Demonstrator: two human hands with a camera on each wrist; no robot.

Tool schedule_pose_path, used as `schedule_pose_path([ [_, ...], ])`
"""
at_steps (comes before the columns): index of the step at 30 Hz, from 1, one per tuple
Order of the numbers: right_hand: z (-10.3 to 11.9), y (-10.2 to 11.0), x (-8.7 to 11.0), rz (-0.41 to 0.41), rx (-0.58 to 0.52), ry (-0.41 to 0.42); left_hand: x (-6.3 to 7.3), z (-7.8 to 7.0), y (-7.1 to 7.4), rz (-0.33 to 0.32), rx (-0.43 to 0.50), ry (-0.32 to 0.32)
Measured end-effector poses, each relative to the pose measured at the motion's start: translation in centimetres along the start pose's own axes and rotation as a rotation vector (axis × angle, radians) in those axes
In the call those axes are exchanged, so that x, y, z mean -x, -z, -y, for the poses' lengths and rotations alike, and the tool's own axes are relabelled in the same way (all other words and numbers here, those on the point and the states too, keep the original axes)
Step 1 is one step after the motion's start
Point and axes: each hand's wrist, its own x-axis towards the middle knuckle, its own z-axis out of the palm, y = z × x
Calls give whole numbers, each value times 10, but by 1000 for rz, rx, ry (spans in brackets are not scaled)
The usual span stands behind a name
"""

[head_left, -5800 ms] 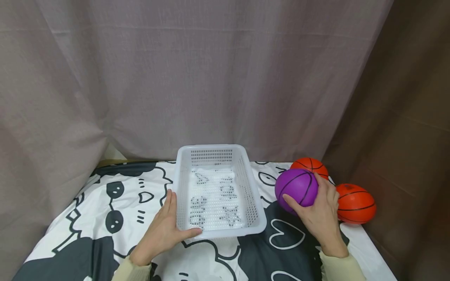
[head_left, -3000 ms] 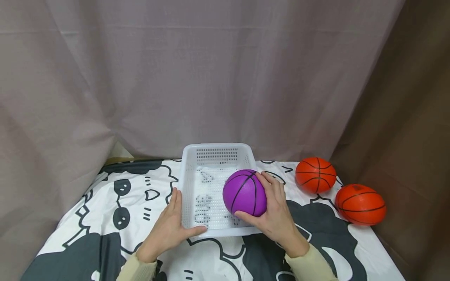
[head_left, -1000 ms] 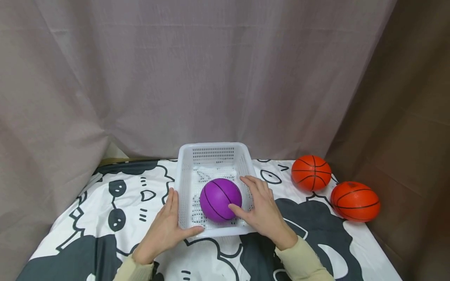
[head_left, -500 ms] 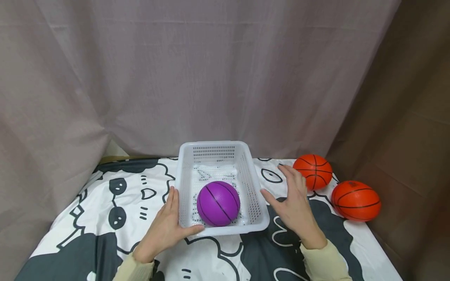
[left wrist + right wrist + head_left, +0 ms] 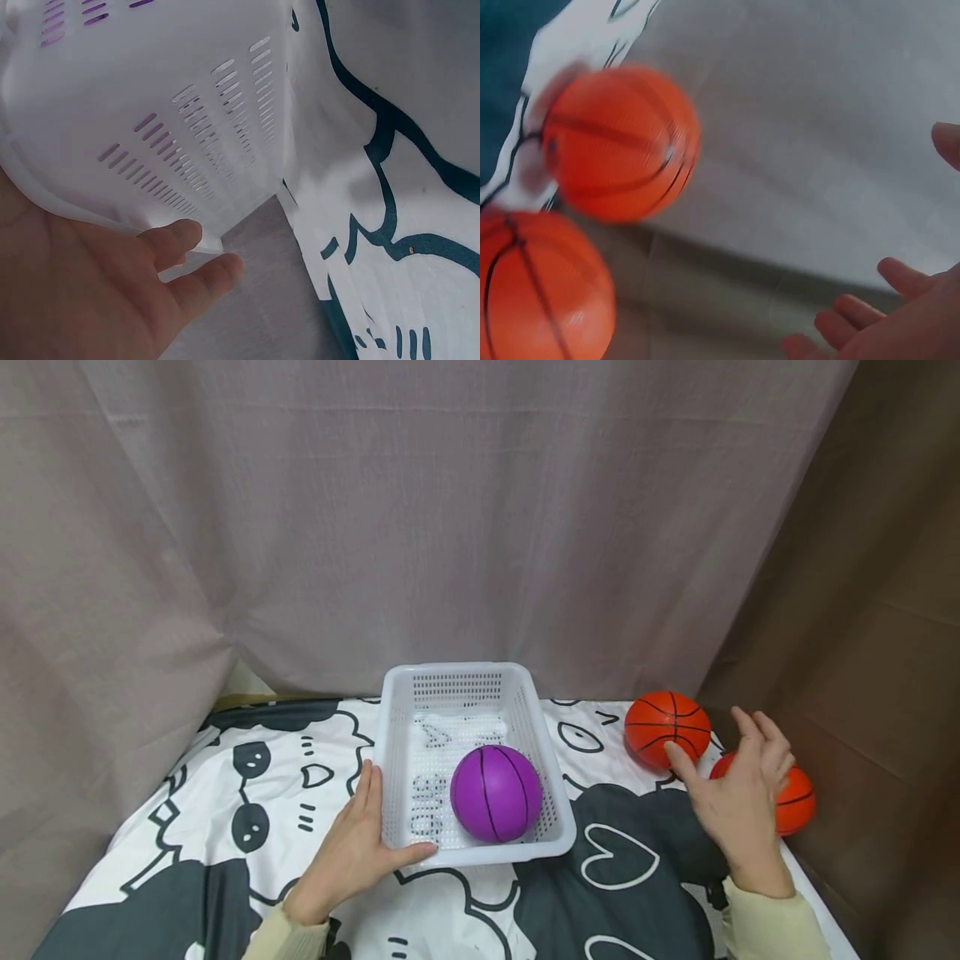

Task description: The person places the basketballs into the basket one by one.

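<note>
A white perforated plastic basket [image 5: 390,777] stands at the middle of the table. Inside it, at the front right, lies a purple toy basketball [image 5: 497,794]. My left hand [image 5: 352,843] rests against the basket's front left corner, straight fingers along its side and thumb on the front rim. My right hand [image 5: 738,802], fingers spread, hovers over the orange balls and holds nothing. Its thumb overlaps the edge of one orange basketball [image 5: 667,727]; the other orange basketball [image 5: 797,802] is partly hidden behind the hand. In the right wrist view, fingers [image 5: 907,277] appear apart from both balls.
A black and white cartoon-patterned cloth [image 5: 300,793] covers the table. Grey-brown curtains [image 5: 465,527] hang close behind it, and a darker brown one [image 5: 862,652] hangs at the right, near the table's right edge and the balls.
The right hand carried the purple basketball into the basket, let go, and moved right to the orange basketballs. Lately the purple ball rolled right inside the basket. The left hand stayed put.
</note>
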Motion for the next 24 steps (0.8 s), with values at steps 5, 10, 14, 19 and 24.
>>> schedule_pose_path([
  [5,-25,14,-7,-4,106,-141,0,0,0,-14,-7,-8],
  [10,-51,19,-9,-46,152,-189,1,-1,1,-14,-8,-6],
  [14,-66,18,-11,-53,175,-211,0,0,1,-19,-11,-8],
  [19,-81,16,-12,-12,194,-273,0,1,0,-21,-1,-8],
  [24,-92,14,-12,33,211,-333,0,0,0,-19,-9,-2],
])
